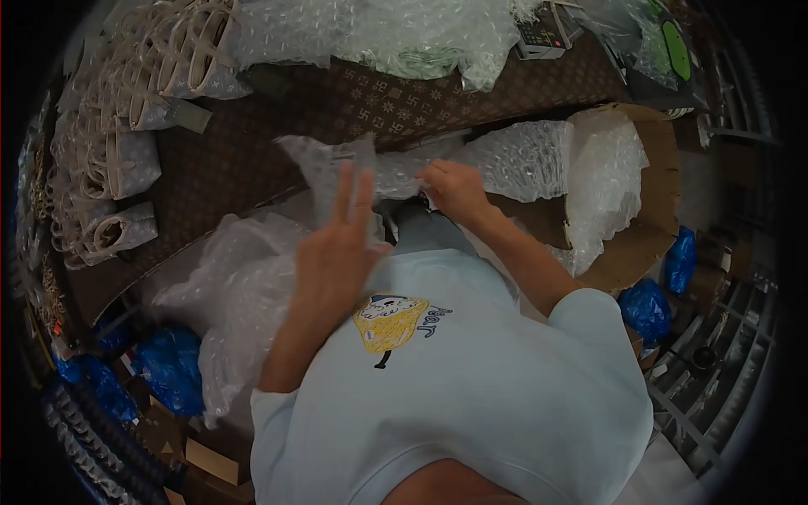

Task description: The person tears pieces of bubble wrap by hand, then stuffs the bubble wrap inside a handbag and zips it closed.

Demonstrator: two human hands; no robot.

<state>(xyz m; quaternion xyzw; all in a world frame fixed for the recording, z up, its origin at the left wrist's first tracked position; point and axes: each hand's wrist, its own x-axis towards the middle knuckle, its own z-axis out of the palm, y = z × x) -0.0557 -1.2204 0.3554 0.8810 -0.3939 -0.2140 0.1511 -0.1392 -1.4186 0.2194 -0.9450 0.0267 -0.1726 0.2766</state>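
A strip of clear bubble wrap [513, 160] runs across in front of my body, out of the cardboard box at the right. My right hand [454, 192] is closed, its fingers pinching the strip's lower edge near the middle. My left hand [332, 252] is slightly blurred, with its fingers stretched upward and its thumb out to the side. Those fingers overlap the raised left end of the bubble wrap; whether they press on it I cannot tell. Loose plastic wrap [252, 278] hangs below and left of that hand.
Several small handbags [126, 164] line the left of the brown patterned table [396, 101]. More plastic wrap [370, 34] and a calculator [539, 38] are at the back. The open cardboard box [656, 181] stands right; blue plastic bags [172, 370] lie low at left.
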